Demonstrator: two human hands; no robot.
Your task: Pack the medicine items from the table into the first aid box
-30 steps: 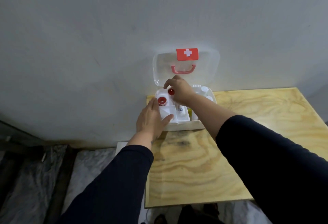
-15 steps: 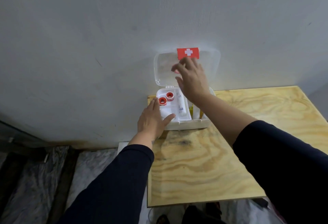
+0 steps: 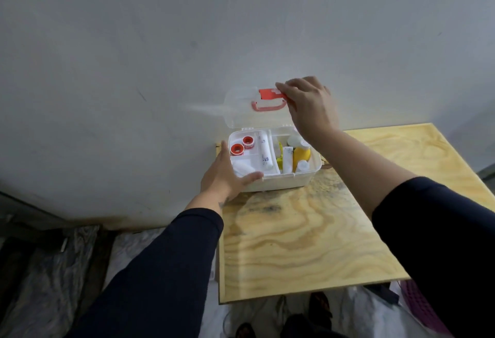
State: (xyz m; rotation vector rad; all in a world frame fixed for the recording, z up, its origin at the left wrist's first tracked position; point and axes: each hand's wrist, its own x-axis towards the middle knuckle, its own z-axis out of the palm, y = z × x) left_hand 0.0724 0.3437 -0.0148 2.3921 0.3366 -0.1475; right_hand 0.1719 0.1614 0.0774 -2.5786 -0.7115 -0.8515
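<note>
**Lid in hand, box packed**

While the bare plywood surface (image 3: 308, 230) is lying nearest, the left hand (image 3: 225, 177) is bracing the first aid box (image 3: 284, 181) at its front left corner, fingers spread flat, gripping nothing. Inside, two red tape rolls (image 3: 242, 145), a white tube (image 3: 265, 154) and a yellow bottle (image 3: 301, 155) are sitting in their compartments. Farther back, the right hand (image 3: 310, 107) is pinching the clear lid (image 3: 241, 107) at its top edge by the red handle (image 3: 267, 106). Thin, light plastic, likely flexing and skidding; the bottles could be blocking the closing.
</note>
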